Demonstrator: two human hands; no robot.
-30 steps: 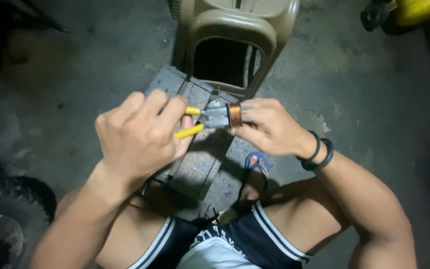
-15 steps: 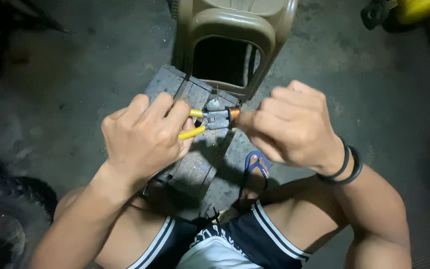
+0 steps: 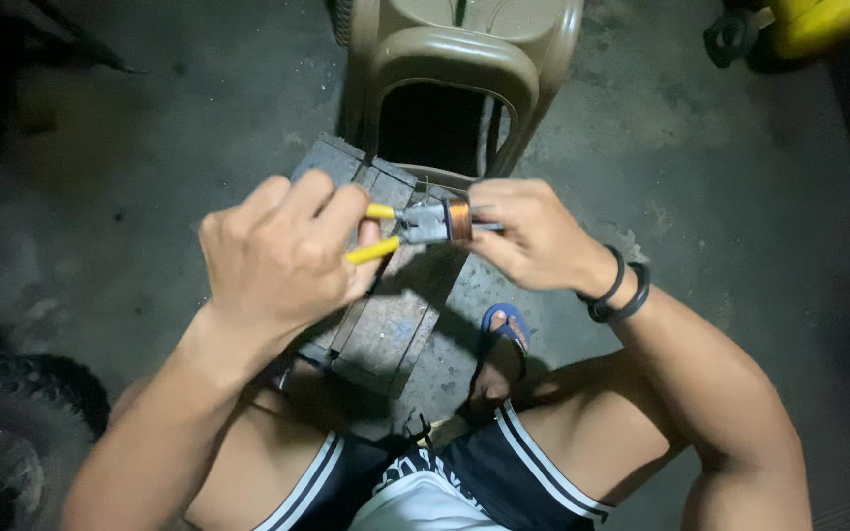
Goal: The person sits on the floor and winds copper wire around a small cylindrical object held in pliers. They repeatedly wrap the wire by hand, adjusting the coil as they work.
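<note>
— Both hands are up in front of the seated person, close together. See the left hand [image 3: 282,258]? It's curled tight round a pair of yellow-handled pliers [image 3: 397,228], fingers folded over the grips.

— And the right hand [image 3: 531,236]?

— Pinching a small part wound with copper wire [image 3: 458,218], thumb and fingertips closed on it. The pliers' metal nose meets that copper coil right between the two hands; whether the nose bites on it or only touches, I can't tell from where I stand.

— Anything on that wrist?

— Dark bands [image 3: 620,291] round the right wrist. Nearest to us are the dark shorts with white stripes [image 3: 464,472], bare knees either side.

— What's under the hands?

— A grey wooden board [image 3: 386,324], slatted, lying on the concrete floor [image 3: 740,197] between the legs. A foot in a blue sandal [image 3: 504,334] sits just beside its right edge.

— Further out?

— A tan plastic chair [image 3: 464,59], standing just past the board. A black tyre [image 3: 12,433] shows at the left edge, and something yellow [image 3: 819,20] lies in the far right corner.
</note>
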